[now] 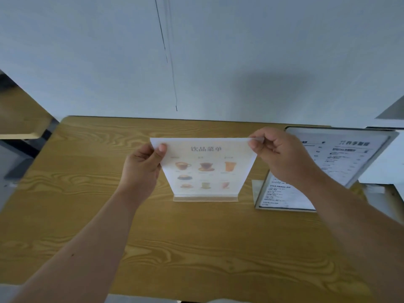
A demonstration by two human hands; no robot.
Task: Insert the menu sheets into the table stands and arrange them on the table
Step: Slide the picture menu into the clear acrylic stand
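Observation:
A drinks menu sheet (206,165) with cup pictures stands upright in a clear table stand, whose base (205,198) rests on the wooden table (87,193). My left hand (142,169) pinches the sheet's top left corner. At the top right corner, my right hand (282,156) pinches the sheet between thumb and fingers. A second stand (336,162) holding a black-and-white text menu stands at the right, partly behind my right forearm.
A white wall (218,62) runs directly behind the table's far edge, with a thin dark cord (172,84) hanging on it. Another wooden table (17,114) lies to the far left. White furniture (384,167) stands past the table's right edge.

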